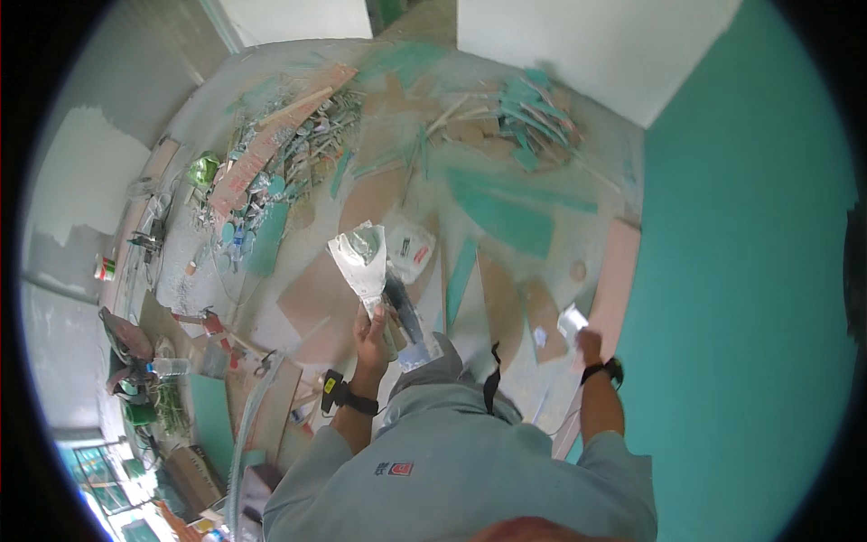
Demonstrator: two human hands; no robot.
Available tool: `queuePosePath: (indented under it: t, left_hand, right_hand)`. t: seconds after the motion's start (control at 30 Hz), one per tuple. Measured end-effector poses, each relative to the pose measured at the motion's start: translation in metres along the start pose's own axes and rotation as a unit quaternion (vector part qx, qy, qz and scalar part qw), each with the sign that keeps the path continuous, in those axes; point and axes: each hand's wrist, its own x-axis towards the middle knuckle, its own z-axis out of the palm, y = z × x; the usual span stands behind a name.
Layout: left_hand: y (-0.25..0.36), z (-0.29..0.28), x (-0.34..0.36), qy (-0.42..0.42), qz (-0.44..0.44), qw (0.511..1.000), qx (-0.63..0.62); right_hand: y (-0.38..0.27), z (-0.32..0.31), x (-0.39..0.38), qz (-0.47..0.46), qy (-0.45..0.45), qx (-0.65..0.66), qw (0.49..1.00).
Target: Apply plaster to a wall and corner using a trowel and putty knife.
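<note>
My left hand (369,330) is closed around the handle of a wide putty knife (358,269), its blade pointing away from me and smeared with pale filler. Just beside it is a trowel with a long dark blade (406,309); whether the same fingers hold it too, I cannot tell. Off to the right, near the green wall (722,298), my right hand (589,343) grips a small scraper (572,321) with a whitish blade. This hand is slightly blurred, and the scraper's handle is hidden in it.
Offcuts and debris (307,135) are heaped at the far left, with more green scraps (537,117) at the far right. A white bag (411,253) lies ahead of me. A pinkish board (614,280) lies along the green wall. Tools, a hose (248,425) and a bottle (169,366) clutter the left.
</note>
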Motion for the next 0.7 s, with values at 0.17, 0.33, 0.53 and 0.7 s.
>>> queuePosePath:
  t: [0.17,0.33,0.53,0.7]
  left_hand:
    - [-0.010,0.023,0.104,0.057,0.049,0.997,-0.022]
    - [-0.013,0.059,0.238,0.118,0.045,0.992,-0.026]
    - [0.057,0.102,0.381,0.079,0.019,0.994,-0.066]
    - [0.076,0.128,0.496,0.086,0.034,0.996,-0.004]
  right_hand:
    - [0.054,-0.129,0.321,-0.055,0.239,0.062,0.967]
    - [0.034,-0.105,0.391,0.112,-0.298,0.112,0.941]
    - [0.025,-0.036,0.256,0.072,-0.514,0.191,0.833]
    - [0.010,-0.007,0.354,0.078,-0.534,0.236,0.808]
